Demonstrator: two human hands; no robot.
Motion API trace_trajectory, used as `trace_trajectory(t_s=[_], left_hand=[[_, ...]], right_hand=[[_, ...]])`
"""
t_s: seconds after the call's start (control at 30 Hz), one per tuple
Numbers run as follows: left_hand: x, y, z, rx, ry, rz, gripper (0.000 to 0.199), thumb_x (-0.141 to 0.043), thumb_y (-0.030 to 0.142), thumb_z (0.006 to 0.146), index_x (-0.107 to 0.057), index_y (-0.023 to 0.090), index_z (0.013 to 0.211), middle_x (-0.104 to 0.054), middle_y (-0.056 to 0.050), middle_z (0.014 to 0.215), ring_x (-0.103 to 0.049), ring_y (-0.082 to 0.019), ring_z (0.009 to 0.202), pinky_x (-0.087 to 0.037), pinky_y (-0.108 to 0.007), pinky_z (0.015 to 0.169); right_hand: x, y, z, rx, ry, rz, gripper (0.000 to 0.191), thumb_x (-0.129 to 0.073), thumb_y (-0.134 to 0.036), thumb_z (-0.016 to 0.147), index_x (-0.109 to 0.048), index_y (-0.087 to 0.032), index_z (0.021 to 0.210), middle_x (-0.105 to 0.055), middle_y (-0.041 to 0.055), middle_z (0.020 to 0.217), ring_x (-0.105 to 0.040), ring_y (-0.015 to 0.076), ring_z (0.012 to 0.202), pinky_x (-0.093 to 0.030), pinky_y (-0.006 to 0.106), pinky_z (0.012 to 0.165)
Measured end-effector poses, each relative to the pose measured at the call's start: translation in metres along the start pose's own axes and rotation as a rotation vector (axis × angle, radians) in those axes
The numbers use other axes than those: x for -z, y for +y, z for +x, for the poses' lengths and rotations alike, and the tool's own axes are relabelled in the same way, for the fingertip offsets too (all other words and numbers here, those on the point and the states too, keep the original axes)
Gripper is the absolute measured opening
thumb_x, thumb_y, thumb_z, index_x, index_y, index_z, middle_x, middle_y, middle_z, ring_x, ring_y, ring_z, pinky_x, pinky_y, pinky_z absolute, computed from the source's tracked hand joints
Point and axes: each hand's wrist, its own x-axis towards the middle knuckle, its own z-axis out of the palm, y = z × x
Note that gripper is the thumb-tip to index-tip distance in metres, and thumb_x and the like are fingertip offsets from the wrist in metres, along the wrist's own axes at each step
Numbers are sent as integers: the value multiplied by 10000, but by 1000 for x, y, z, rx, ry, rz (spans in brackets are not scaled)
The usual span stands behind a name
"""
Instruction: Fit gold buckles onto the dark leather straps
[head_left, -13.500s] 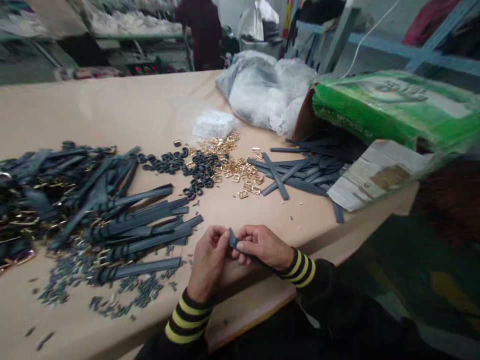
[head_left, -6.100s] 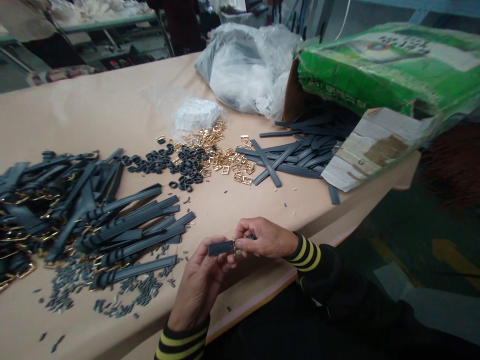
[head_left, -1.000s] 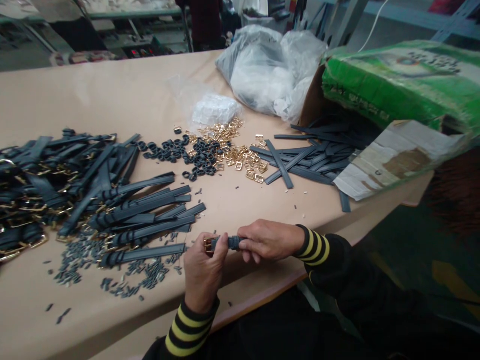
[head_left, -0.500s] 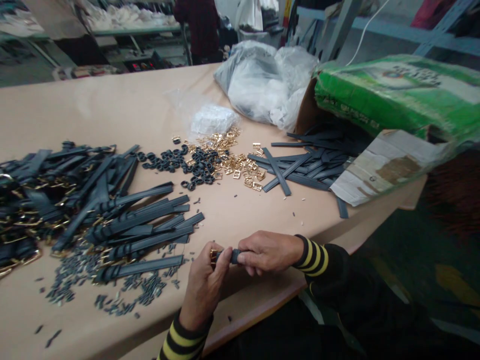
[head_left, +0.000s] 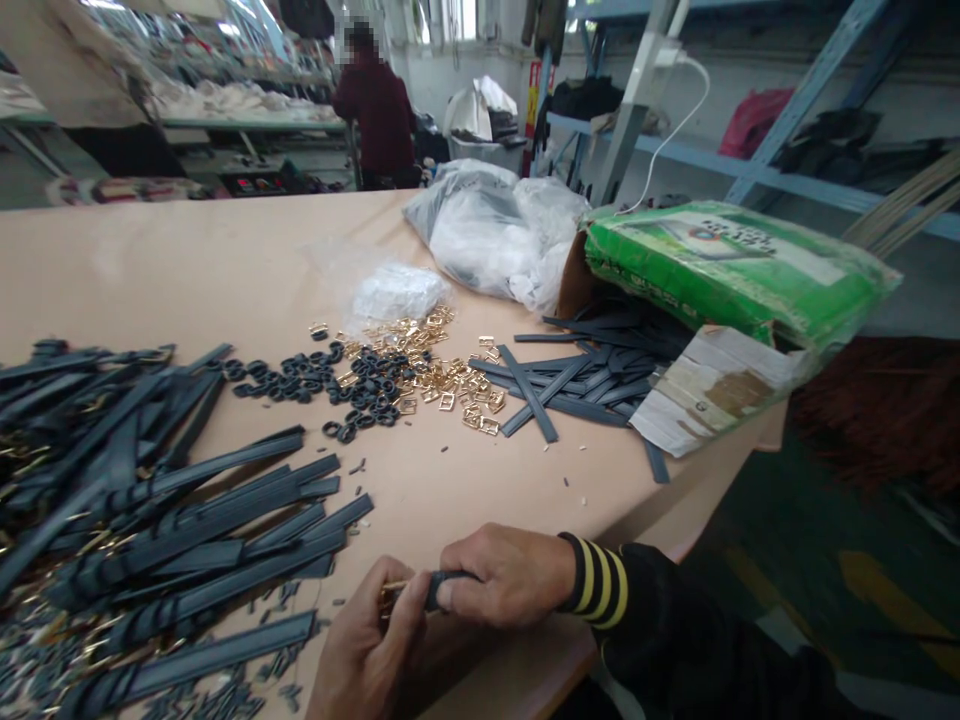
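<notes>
At the table's near edge my left hand [head_left: 367, 645] is closed on the buckle end of a dark strap [head_left: 436, 590], whose gold buckle [head_left: 390, 597] shows between thumb and fingers. My right hand [head_left: 506, 578] pinches the same strap just beside it. My fingers cover much of the strap. To the left lie several dark straps with buckles [head_left: 247, 500], the nearest one [head_left: 202, 655] beside my left hand. Beyond my hands are a pile of small dark loops [head_left: 375, 385] and loose gold buckles [head_left: 446, 402].
Plain dark straps [head_left: 570, 375] spill from an open green carton [head_left: 690, 270] at the right. Plastic bags [head_left: 487, 230] stand behind the buckles. Small dark scraps [head_left: 217, 690] litter the near left. Two people [head_left: 379, 120] are in the background beyond the table.
The view has tilted upward, so the table and my hands appear lower. Both hands stay together on the strap, and my right fingers have shifted slightly against it.
</notes>
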Motion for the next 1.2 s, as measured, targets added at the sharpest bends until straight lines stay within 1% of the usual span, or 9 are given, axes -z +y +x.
trace_trajectory(t_s=[0.1,0.23,0.37,0.6,0.83,0.97,1.1,1.17,1.2], left_hand=[[0,-3,2,10,10,-42,335,-481,468,766,-450,197,571,-414,56,443,-407,-105,423,-335,-212,423],[-4,-5,0,85,-46,-210,276,-463,439,804,-461,193,678,-403,68,463,-379,-89,416,-308,-201,419],[-8,-8,-3,147,-98,-411,223,-395,417,854,-431,200,817,-426,75,525,-381,-71,425,-308,-185,427],[-3,-11,-3,74,-133,-228,216,-394,386,861,-427,201,754,-401,75,523,-376,-80,436,-307,-198,442],[-9,-7,-6,17,-57,-187,211,-370,379,865,-435,192,794,-434,43,571,-416,-113,488,-335,-238,491],[-12,-5,-6,58,-102,-282,230,-325,409,878,-398,198,822,-398,72,517,-380,-96,424,-320,-224,454],[16,2,8,-2,-109,-207,219,-398,400,854,-442,189,814,-491,42,557,-454,-99,470,-366,-218,476],[51,3,19,-35,6,-61,219,-439,397,833,-482,182,819,-534,28,592,-484,-107,510,-389,-221,495],[72,1,25,-35,88,18,224,-451,400,824,-500,181,828,-541,28,601,-495,-110,520,-399,-225,502]], right_hand=[[1,-3,3,-29,-84,2,244,-390,-213,843,-489,-132,635,-438,-29,517,-396,68,482,-298,178,500],[-6,2,4,16,112,-111,238,-411,-240,854,-461,-134,647,-434,-21,566,-369,71,505,-253,193,485],[-5,7,3,24,108,-42,212,-450,-238,840,-461,-139,652,-434,-35,540,-373,62,483,-255,179,474],[-8,3,3,-101,132,289,69,-483,-191,802,-467,-144,754,-594,4,621,-526,70,465,-380,159,474],[-14,3,2,-87,183,202,10,-477,-154,790,-473,-145,791,-566,-10,627,-517,92,553,-385,194,548],[-19,5,10,-76,230,141,104,-514,-240,790,-495,-139,773,-486,-24,626,-440,98,587,-333,194,519],[7,15,12,-17,185,51,215,-483,-344,832,-530,-141,780,-503,-15,631,-453,103,582,-342,205,533],[36,30,7,-100,372,-135,263,-474,-400,837,-545,-146,827,-550,18,709,-499,131,644,-372,232,591],[52,40,4,-197,550,-274,274,-485,-411,829,-542,-143,848,-562,41,757,-516,152,681,-382,255,627]])
